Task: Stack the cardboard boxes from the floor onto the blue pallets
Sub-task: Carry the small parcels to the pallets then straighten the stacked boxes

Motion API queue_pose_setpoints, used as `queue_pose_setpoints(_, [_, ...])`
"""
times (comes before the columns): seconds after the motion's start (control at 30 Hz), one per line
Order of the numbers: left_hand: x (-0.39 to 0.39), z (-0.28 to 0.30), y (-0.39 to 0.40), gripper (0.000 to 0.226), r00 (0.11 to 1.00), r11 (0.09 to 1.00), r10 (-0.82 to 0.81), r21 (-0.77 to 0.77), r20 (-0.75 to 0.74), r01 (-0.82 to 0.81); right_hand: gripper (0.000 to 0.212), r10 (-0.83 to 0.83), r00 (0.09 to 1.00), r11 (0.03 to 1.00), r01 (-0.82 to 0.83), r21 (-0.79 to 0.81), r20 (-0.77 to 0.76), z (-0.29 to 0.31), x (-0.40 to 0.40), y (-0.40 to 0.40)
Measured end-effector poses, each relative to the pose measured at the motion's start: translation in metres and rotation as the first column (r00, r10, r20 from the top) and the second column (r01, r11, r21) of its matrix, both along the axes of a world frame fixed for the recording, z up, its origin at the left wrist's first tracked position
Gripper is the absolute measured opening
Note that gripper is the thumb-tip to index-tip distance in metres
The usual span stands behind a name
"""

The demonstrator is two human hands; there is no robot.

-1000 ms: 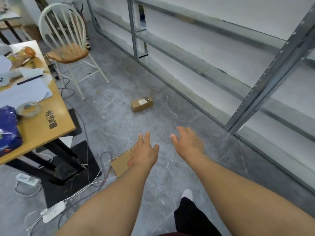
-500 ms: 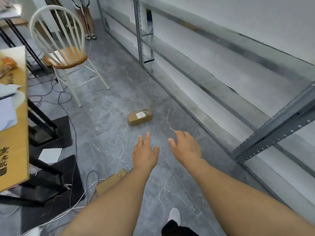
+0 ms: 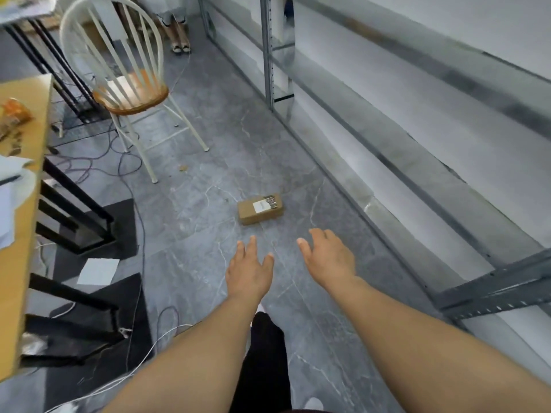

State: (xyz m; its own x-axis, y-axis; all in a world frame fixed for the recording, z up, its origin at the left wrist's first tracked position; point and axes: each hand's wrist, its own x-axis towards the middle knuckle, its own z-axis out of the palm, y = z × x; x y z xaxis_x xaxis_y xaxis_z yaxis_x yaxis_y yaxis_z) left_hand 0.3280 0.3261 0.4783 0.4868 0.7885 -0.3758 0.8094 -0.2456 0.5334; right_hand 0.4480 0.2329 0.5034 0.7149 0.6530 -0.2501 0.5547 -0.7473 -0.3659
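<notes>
Grey marbled floor (image 3: 208, 210); rectangular cardboard box (image 3: 260, 208), label probably paper.

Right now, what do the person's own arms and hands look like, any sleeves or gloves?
Both forearms are bare, with no sleeves in view. The left hand and right hand wear no gloves; no rings or watch show. Below them are dark trousers.
</notes>
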Motion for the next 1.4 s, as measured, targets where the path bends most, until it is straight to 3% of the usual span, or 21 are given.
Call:
queue_pose_setpoints(0.53, [0.132,0.004,0.289,0.062,1.0,1.0,0.002,0.01,-0.008,-0.002,0.047,-0.011,1.0,1.0,0.011,0.008,-0.017,0.005,0.125,0.294])
queue_pose_setpoints(0.83, [0.189,-0.027,0.35,0.065,1.0,0.996,0.004,-0.088,-0.01,-0.005,0.049,-0.019,0.997,0.998,0.014,-0.061,-0.078,-0.027,0.184,0.367])
queue_pose_setpoints(1.13, [0.269,-0.063,0.434,0.069,0.985,0.991,0.051,-0.114,-0.167,-0.071,0.049,-0.083,0.974,0.991,0.058,-0.119,-0.212,-0.081,0.281,0.446])
queue_pose_setpoints(1.4, [0.331,-0.13,0.477,0.068,0.977,0.963,0.045,-0.25,-0.21,-0.098,0.043,-0.146,0.937,0.973,0.079,-0.217,-0.316,-0.153,0.336,0.494])
